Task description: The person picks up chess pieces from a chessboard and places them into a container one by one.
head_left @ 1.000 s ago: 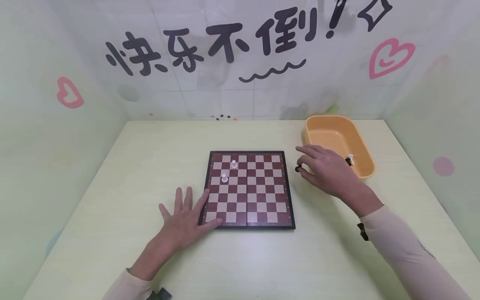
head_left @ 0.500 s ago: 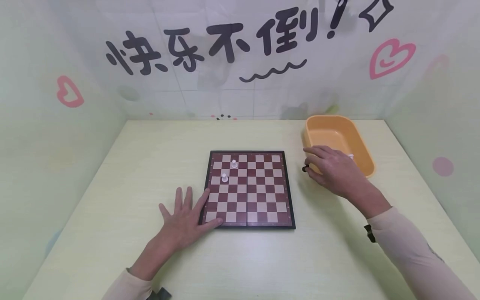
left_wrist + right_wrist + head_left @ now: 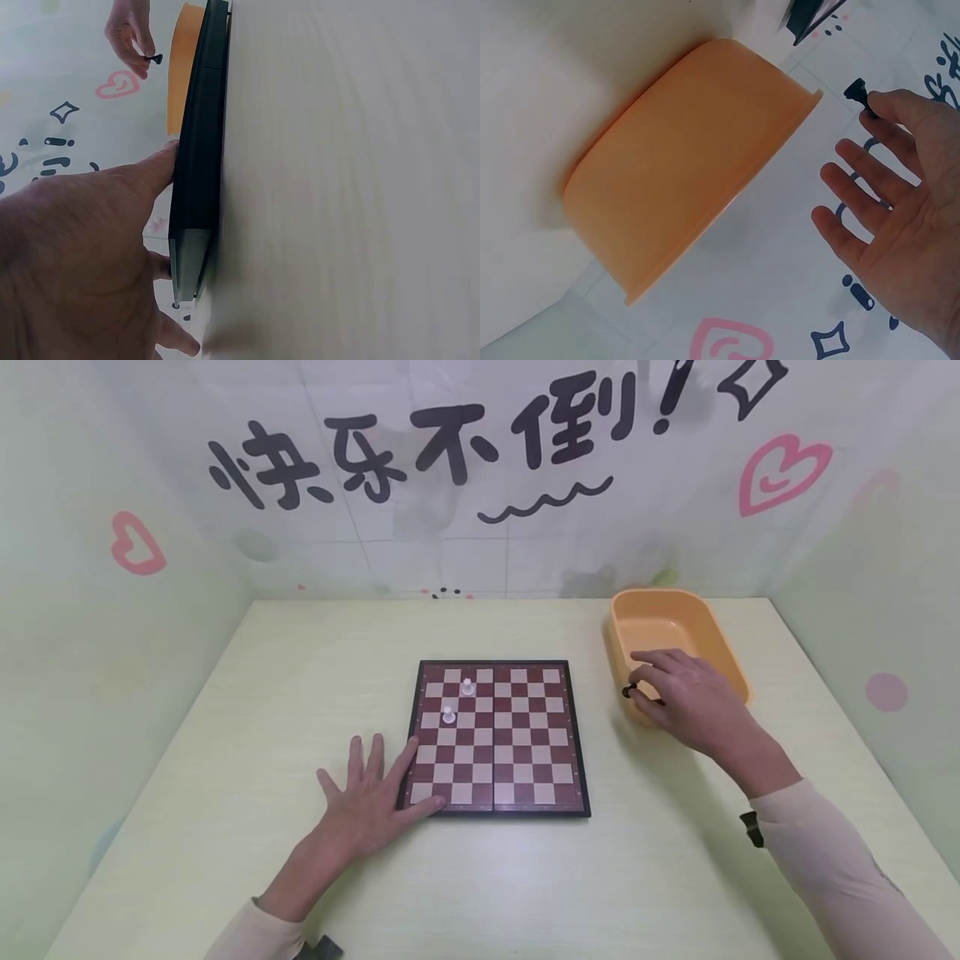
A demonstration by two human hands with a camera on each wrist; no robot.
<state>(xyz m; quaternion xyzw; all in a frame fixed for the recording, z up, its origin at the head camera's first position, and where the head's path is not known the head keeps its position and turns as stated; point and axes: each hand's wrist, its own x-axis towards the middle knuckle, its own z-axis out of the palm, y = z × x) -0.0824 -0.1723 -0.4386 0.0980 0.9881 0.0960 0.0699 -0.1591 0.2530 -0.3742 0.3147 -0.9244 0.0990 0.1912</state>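
Note:
Thumb and forefinger of my right hand [image 3: 693, 703] pinch a small black chess piece [image 3: 859, 93], its flared base pointing away from the fingertips. The hand is raised at the near left side of the orange tub [image 3: 660, 603], overlapping it in the head view. My left hand [image 3: 366, 810] has its fingers spread, thumb and forefinger resting at the near left corner of the chessboard [image 3: 531, 739]. Two white chess pieces stand upright in the board's far left part: one with a crown-like top [image 3: 468, 687] and, nearer, a second white piece [image 3: 448, 715].
The tub stands on the pale table [image 3: 300, 668] at the far right, right of the board; my right hand hides part of its inside. A printed wall covering [image 3: 450, 560] rises behind the table and along both sides.
My right hand has moved rightward with the black chess piece, from beside the board to the tub's near left side. A white piece seen in the tub is now hidden. My left hand stays put.

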